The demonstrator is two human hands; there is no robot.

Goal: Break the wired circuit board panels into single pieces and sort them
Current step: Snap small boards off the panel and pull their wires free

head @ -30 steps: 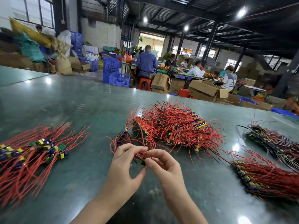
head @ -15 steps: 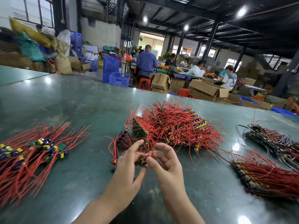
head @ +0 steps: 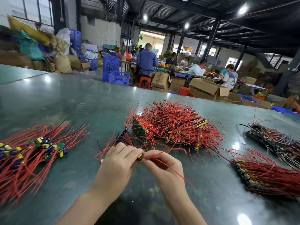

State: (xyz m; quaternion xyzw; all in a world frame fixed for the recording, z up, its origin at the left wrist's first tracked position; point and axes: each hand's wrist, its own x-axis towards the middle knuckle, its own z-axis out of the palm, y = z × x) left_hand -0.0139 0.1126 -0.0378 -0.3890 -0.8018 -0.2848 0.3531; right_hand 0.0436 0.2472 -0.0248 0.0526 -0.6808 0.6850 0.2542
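A big heap of panels (head: 177,125) with thin bendy red wires lies just behind the hands, a pile of single pieces (head: 32,150) sits far to the left, and two more stacks (head: 267,174) lie to the right. The left hand (head: 118,164) and the right hand (head: 164,166) both pinch one small board (head: 140,157) between them, low over the table, with its red wires poking out. The table (head: 65,101) is dark green, smooth and shiny, in a big workshop with brown cardboard boxes (head: 206,89) and blue crates (head: 113,70) behind.
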